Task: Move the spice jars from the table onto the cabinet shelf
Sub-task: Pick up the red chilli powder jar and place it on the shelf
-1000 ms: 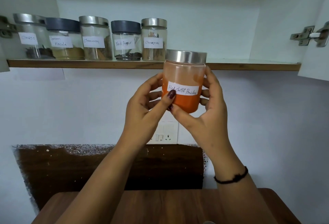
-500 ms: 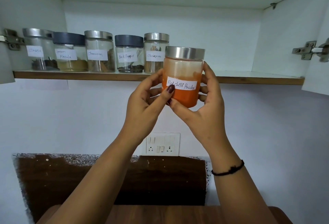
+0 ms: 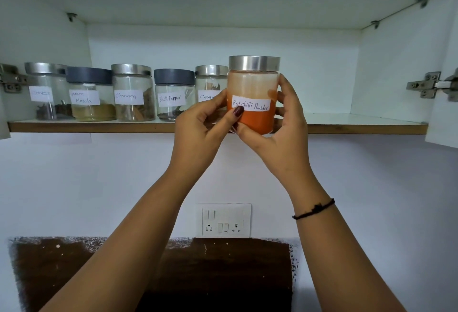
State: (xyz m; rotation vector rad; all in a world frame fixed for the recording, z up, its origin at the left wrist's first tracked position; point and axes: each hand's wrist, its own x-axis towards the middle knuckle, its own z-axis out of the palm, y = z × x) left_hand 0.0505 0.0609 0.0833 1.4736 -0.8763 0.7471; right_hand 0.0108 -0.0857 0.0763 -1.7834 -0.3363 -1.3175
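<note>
We've got the red chilli powder jar [image 3: 252, 93] cupped in both hands, left hand [image 3: 200, 125] and right hand [image 3: 280, 123] curled round its sides, thumbs low in front so the label faces out like the others. It's upright at the front edge of the cabinet shelf [image 3: 347, 128], just right of the last cinnamon jar [image 3: 209, 83], lined up, we judge, to extend that row.

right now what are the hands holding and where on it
The red chilli powder jar: the left hand and right hand grip its glass sides, thumbs across the lower front.
</note>
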